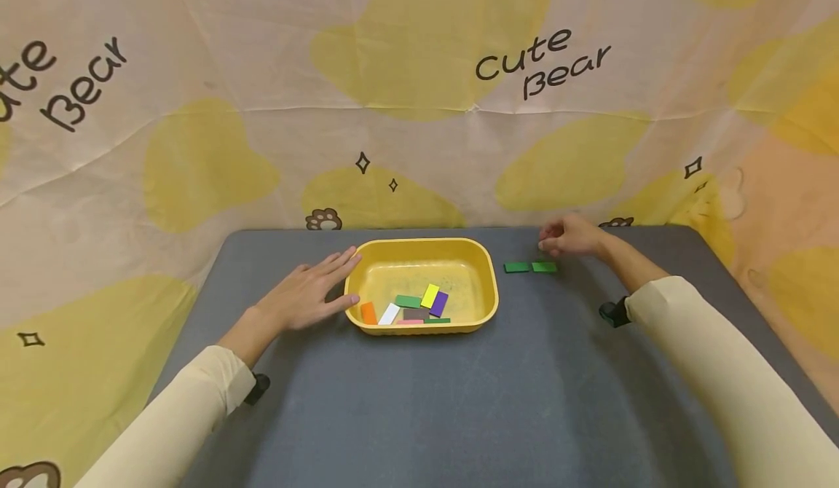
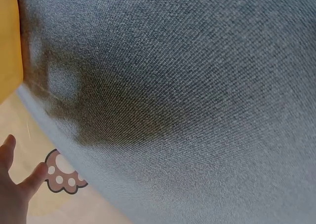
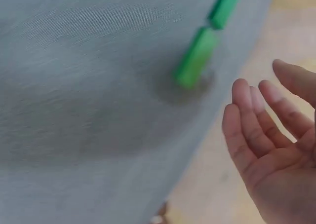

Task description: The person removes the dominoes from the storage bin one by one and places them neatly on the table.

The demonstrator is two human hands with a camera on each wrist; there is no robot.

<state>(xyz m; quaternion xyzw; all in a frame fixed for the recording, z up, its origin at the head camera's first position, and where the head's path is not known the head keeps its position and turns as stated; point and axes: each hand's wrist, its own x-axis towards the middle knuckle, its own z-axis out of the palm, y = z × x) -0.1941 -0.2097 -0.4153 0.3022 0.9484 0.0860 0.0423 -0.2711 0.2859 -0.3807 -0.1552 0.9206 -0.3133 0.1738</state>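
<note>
My left hand (image 1: 311,291) has its fingers spread at the left rim of a yellow plastic tub (image 1: 486,284), holding nothing. Inside the tub lie several domino-like blocks, among them an orange block (image 1: 369,313), a white block (image 1: 390,314), a yellow block (image 1: 430,296) and a purple block (image 1: 439,304). To the tub's right, two green blocks (image 1: 516,267) lie nearly end to end on the table. Just behind the right-hand green block (image 3: 196,58), my right hand (image 1: 572,234) hovers with loosely bent fingers. Nothing shows between its fingers (image 3: 242,130) in the right wrist view.
A grey cloth-covered table (image 1: 432,408) lies under everything. Close behind its far edge hangs a printed cloth backdrop (image 1: 419,146), which continues down both sides. The tub stands near that far edge, between my two hands.
</note>
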